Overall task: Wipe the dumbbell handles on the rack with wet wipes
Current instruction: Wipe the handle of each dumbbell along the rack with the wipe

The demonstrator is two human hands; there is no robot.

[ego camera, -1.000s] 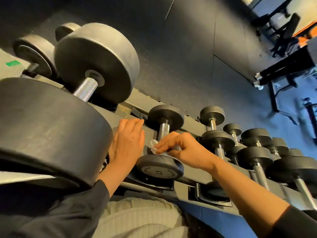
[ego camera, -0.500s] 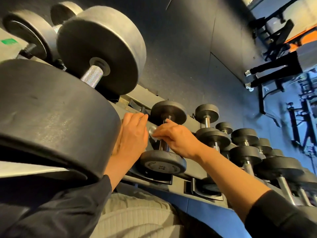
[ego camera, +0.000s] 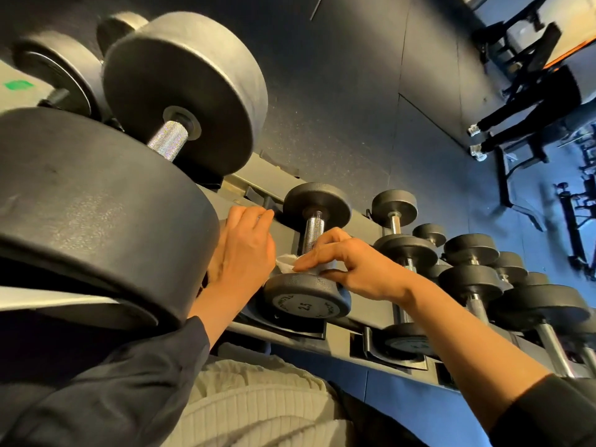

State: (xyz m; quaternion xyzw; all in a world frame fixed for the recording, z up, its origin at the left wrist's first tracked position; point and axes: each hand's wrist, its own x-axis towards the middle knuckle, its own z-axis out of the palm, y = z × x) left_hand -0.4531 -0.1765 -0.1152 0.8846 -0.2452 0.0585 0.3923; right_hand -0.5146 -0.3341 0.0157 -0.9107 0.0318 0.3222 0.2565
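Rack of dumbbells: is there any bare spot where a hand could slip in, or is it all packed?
Some room shows on the rack: a bare strip between the 2.5 dumbbell and the next dumbbell. Left of the 2.5, the left hand fills the gap beside the big dumbbell. The right hand with the wipe crowds the handle. Further right, dumbbells sit tight.

A small black dumbbell (ego camera: 314, 253) stamped 2.5 lies in a cradle on the grey rack (ego camera: 380, 312), its knurled chrome handle (ego camera: 314, 232) pointing away, bare along its upper half. A crumpled white wet wipe (ego camera: 287, 263) wraps the handle's lower end, just above the near weight head, its loose end sticking out leftward.
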